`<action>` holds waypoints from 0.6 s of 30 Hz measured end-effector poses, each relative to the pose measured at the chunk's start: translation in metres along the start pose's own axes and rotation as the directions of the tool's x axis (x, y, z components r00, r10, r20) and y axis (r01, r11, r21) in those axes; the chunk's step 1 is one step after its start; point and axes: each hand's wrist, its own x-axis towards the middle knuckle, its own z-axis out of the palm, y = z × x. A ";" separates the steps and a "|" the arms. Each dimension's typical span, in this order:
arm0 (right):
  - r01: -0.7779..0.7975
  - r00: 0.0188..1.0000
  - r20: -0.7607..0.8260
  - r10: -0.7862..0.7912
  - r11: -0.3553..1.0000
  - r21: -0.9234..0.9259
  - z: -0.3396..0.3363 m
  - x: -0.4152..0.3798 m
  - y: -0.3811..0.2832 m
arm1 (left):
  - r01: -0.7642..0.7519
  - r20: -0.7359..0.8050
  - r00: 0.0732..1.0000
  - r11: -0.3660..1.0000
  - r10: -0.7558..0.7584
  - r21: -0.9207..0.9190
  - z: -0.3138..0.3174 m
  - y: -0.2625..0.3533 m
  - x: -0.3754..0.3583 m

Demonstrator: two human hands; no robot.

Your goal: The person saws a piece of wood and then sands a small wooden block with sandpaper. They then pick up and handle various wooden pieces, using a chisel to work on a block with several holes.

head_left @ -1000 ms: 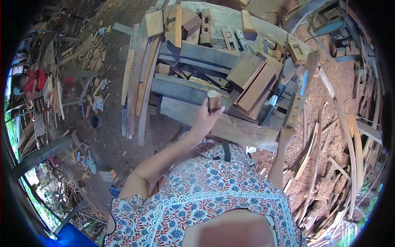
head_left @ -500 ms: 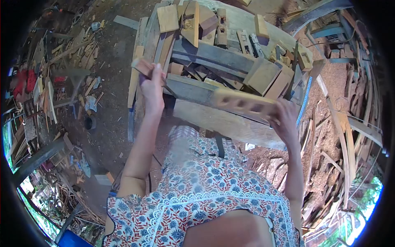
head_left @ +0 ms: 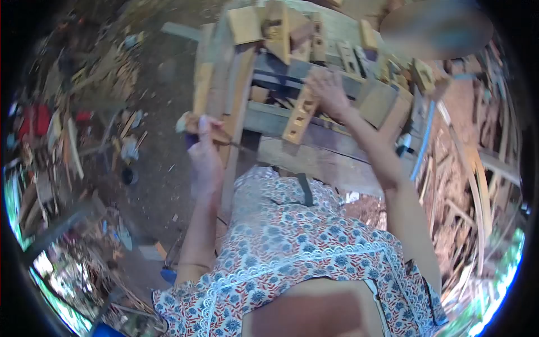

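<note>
My left hand (head_left: 205, 132) is closed round the wooden handle (head_left: 191, 123) of a tool, whose thin dark shaft (head_left: 241, 147) points right toward the bench. My right hand (head_left: 328, 90) grips the far end of a wooden block (head_left: 298, 121) with several square holes along it. That block lies slantwise over the bench's front boards, its near end toward my body. Both hands are somewhat blurred, and the fingertips of the right one are partly smeared.
The workbench (head_left: 269, 119) has a trough with wood scraps. Wooden blocks (head_left: 245, 25) stand along its far side, and a wide board (head_left: 377, 102) leans at the right. Wood shavings and strips (head_left: 457, 140) cover the ground at right; scrap piles (head_left: 106, 78) lie at left.
My right hand has moved left and away from my body, turning the holed block from crosswise to slantwise over the bench. My left hand, still on the handle, appears slightly lower.
</note>
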 end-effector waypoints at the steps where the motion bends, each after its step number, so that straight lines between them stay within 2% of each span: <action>1: -0.023 0.998 -0.060 0.036 0.980 0.196 0.001 -0.009 -0.013 | 0.027 0.053 0.998 1.000 -0.026 -0.013 0.003 -0.002 0.001; 2: -0.155 0.986 0.089 0.141 0.972 0.176 -0.008 -0.021 -0.032 | 0.012 0.055 0.998 0.999 -0.009 -0.047 0.004 -0.006 0.004; 3: -0.156 0.988 0.049 0.149 0.963 0.218 -0.021 -0.037 -0.051 | -0.002 0.054 0.999 0.997 0.006 -0.081 0.010 -0.010 0.007; 4: -0.184 0.980 -0.001 0.198 0.915 0.359 -0.011 -0.056 -0.061 | 0.025 0.103 0.995 0.995 -0.015 -0.095 0.019 -0.014 0.009; 5: -0.232 0.950 -0.079 0.302 0.851 0.471 -0.033 -0.074 -0.075 | -0.025 0.144 0.989 0.994 0.040 -0.103 0.026 -0.015 0.012; 6: -0.277 0.920 -0.095 0.381 0.799 0.534 -0.046 -0.093 -0.075 | -0.083 0.176 0.979 0.990 0.101 -0.110 0.035 -0.016 0.014; 7: -0.304 0.884 -0.110 0.454 0.739 0.601 -0.054 -0.111 -0.071 | -0.080 0.200 0.975 0.991 0.101 -0.112 0.045 -0.015 0.014; 9: -0.461 0.674 -0.099 0.732 0.522 0.718 -0.052 -0.154 -0.052 | -0.043 0.291 0.953 0.989 0.082 -0.139 0.064 -0.012 0.010; 11: -0.644 0.305 -0.021 0.952 0.222 0.732 -0.040 -0.195 -0.025 | -0.039 0.340 0.937 0.992 0.079 -0.124 0.083 -0.011 0.002; 12: -0.646 0.278 -0.026 0.960 0.207 0.735 -0.035 -0.208 -0.015 | -0.030 0.369 0.927 0.993 0.071 -0.117 0.092 -0.011 -0.001; 14: -0.837 0.145 0.090 0.985 0.074 0.542 -0.027 -0.226 0.006 | -0.010 0.419 0.906 0.995 0.052 -0.102 0.107 -0.014 -0.007; 15: -0.838 0.125 0.083 0.989 0.061 0.542 -0.019 -0.225 0.012 | 0.010 0.438 0.899 0.996 0.028 -0.085 0.113 -0.016 -0.010; 17: -0.885 0.114 0.191 0.975 0.012 0.465 -0.005 -0.209 0.016 | 0.020 0.490 0.872 0.996 0.024 -0.083 0.123 -0.014 -0.018; 18: -0.884 0.106 0.191 0.976 0.004 0.468 -0.002 -0.201 0.019 | 0.015 0.517 0.856 0.998 0.023 -0.069 0.126 -0.013 -0.021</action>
